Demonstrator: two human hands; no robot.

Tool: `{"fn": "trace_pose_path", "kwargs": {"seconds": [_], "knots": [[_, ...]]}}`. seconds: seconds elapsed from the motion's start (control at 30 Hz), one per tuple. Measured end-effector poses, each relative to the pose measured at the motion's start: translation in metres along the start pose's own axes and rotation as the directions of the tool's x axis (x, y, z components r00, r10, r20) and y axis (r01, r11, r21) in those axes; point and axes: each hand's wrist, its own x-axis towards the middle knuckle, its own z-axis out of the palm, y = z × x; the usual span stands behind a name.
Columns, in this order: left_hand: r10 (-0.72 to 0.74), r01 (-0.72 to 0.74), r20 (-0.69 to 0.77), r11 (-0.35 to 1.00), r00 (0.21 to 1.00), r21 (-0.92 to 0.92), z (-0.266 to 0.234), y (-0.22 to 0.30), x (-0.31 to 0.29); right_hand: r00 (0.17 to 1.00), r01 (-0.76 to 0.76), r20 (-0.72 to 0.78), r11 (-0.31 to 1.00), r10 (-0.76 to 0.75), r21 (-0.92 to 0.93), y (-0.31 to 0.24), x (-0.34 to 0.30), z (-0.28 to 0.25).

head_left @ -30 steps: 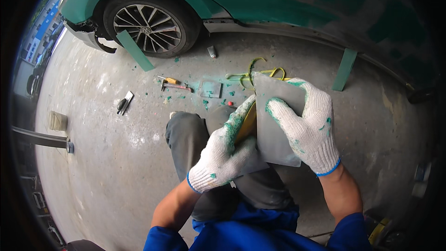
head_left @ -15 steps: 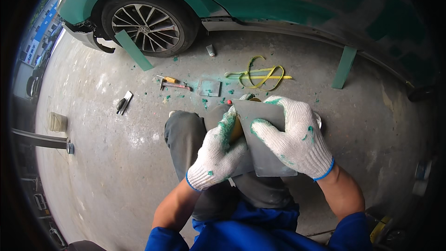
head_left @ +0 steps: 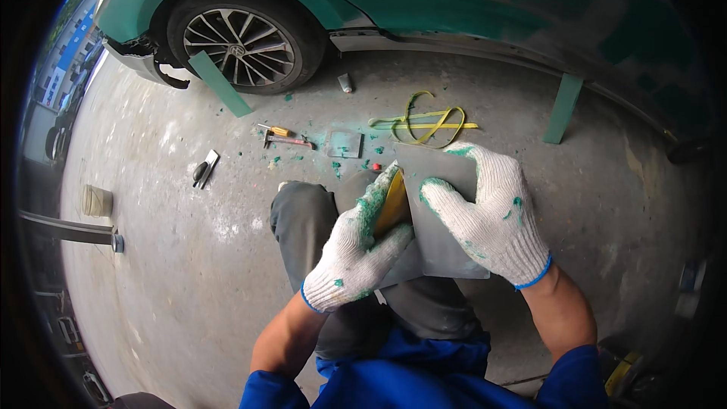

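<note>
My right hand (head_left: 496, 216), in a white knit glove with green smears, grips a grey flat sheet (head_left: 443, 246) between thumb and fingers, most of the fingers behind it. Opposite, my left hand (head_left: 360, 246), its gloved thumb side caked with green paste, is closed on a flat piece with a yellow face (head_left: 392, 204). Its grey lower part (head_left: 404, 265) meets the edge of the right-hand sheet above my knees. I cannot tell whether the two are separate or one bent sheet, nor the material.
A green car (head_left: 469, 0) with a wheel (head_left: 238, 49) stands ahead. On the floor lie a yellow-green strap (head_left: 432, 127), a paste-smeared square plate (head_left: 344, 144), a caliper-like tool (head_left: 288, 138), a yellow-handled tool (head_left: 279, 131), a small tube (head_left: 345, 82) and a black-and-white tool (head_left: 204, 169). A bucket (head_left: 96, 201) stands left.
The grey sheet in my right hand has shifted slightly up and to the right, exposing more of the yellow face by my left hand. My left hand keeps its grip.
</note>
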Motion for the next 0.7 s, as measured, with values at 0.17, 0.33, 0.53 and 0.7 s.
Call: {"fn": "trace_pose_path", "kwargs": {"seconds": [0.17, 0.33, 0.53, 0.7], "knots": [[-0.032, 0.032, -0.011, 0.999, 0.999, 0.001, 0.001, -0.003, 0.001, 0.987, 0.163, 0.003, 0.985, -0.163, -0.049, -0.003, 0.000, -0.002], [-0.035, 0.035, 0.005, 0.999, 0.999, 0.000, -0.003, -0.008, 0.002, 0.989, 0.149, 0.010, 0.986, -0.151, 0.078, 0.001, -0.001, 0.007], [-0.058, 0.061, 0.021, 0.984, 0.998, -0.168, -0.007, -0.009, 0.001, 0.954, 0.268, -0.126, 0.963, -0.271, -0.042, 0.016, -0.002, 0.004], [-0.158, 0.131, -0.014, 0.857, 0.987, -0.499, -0.002, -0.002, 0.001, 0.824, 0.400, -0.149, 0.747, -0.547, -0.531, 0.045, -0.003, -0.007]]}}
